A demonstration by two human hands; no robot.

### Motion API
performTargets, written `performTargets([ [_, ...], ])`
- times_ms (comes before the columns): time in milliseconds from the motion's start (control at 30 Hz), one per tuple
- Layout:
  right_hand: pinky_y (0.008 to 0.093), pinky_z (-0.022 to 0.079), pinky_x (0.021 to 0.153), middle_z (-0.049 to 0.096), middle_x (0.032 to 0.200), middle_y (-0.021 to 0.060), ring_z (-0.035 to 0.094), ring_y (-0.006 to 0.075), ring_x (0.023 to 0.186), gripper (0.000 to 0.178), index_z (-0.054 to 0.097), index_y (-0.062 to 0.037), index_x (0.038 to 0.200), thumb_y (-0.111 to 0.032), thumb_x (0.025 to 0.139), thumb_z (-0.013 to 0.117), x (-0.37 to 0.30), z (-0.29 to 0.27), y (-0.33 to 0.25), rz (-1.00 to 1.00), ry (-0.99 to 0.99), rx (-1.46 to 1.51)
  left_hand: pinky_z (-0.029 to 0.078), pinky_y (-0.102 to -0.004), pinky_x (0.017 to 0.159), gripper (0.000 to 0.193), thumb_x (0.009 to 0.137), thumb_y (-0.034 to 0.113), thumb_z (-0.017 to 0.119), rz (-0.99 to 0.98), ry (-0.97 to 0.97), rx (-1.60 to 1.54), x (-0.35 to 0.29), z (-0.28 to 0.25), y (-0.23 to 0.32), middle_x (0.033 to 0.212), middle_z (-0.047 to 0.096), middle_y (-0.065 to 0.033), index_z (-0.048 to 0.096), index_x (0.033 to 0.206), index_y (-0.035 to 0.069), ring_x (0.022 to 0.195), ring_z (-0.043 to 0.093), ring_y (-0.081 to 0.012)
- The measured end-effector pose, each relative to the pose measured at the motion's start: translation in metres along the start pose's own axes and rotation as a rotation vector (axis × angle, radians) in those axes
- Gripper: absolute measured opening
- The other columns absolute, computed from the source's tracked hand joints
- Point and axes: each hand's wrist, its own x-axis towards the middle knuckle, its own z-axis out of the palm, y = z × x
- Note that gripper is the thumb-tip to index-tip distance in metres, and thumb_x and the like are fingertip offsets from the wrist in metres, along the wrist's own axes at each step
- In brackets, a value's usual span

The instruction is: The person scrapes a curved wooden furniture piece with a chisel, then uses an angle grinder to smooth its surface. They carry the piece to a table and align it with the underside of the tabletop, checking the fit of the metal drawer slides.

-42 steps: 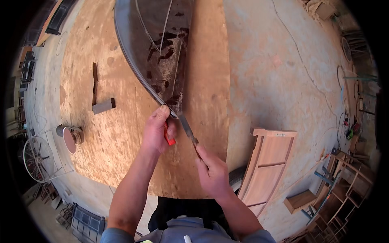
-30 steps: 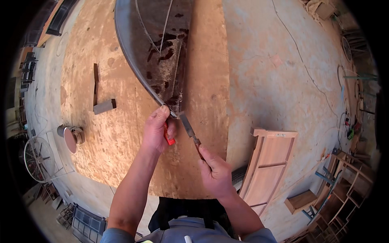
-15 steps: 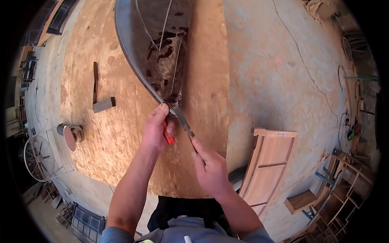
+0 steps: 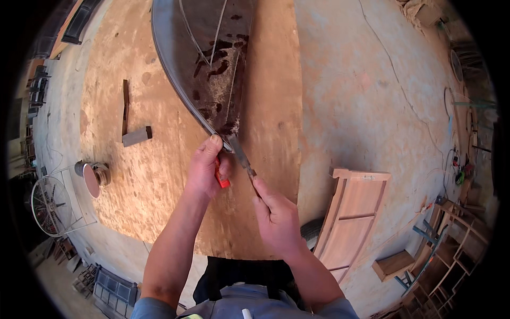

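A dark brown curved panel with a grey rim lies on a plywood tabletop, its narrow tip toward me. My left hand is closed at that tip, thumb pressed on the rim; a red handle pokes out from its fingers, and the rest of that tool is hidden. My right hand grips a flat grey metal tool like a file. Its blade slants up and left, with the far end against the panel's tip. Pale dust and dark wet-looking patches show on the panel's face.
On the plywood tabletop, a dark strip and a small grey block lie left of the panel. A round pinkish sanding disc stands at the left edge. On the right are a wooden door frame and a wooden box.
The metal tool has shifted very slightly against the panel's tip, and the panel sits a touch further right in the picture. Both grips stay the same.
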Motion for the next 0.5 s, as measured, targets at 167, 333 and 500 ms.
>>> performTargets([
  [167,0.0355,0.049,0.057,0.059,0.073,0.0138,0.061,0.0299,0.061,0.042,0.063,-0.008,0.128,-0.002,0.087,0.067,-0.019,0.003,0.017,-0.074,0.08,-0.032,0.031,-0.0256,0.039,0.03,0.095,0.041,0.064,-0.021,0.006,0.009,0.0,-0.001,-0.005,0.051,0.048,-0.0033,0.054,0.085,0.014,0.039,0.04,-0.0124],
  [333,0.0341,0.049,0.059,0.06,0.075,0.0141,0.062,0.0268,0.064,0.043,0.063,-0.0087,0.129,0.0,0.087,0.067,0.014,-0.003,-0.001,-0.081,0.119,0.027,0.031,-0.0253,0.038,0.031,0.095,0.041,0.064,-0.024,-0.027,-0.032,-0.002,0.0,-0.005,0.051,0.048,-0.0031,0.055,0.086,0.013,0.039,0.041,-0.0123],
  [500,0.0329,0.05,0.061,0.063,0.079,0.0153,0.063,0.0272,0.066,0.043,0.063,-0.0073,0.129,-0.001,0.087,0.067,-0.01,-0.002,0.008,-0.059,0.107,0.039,0.031,-0.0252,0.038,0.032,0.094,0.042,0.065,-0.024,-0.033,-0.03,-0.003,-0.002,-0.005,0.051,0.048,-0.0032,0.057,0.088,0.012,0.039,0.04,-0.0123],
])
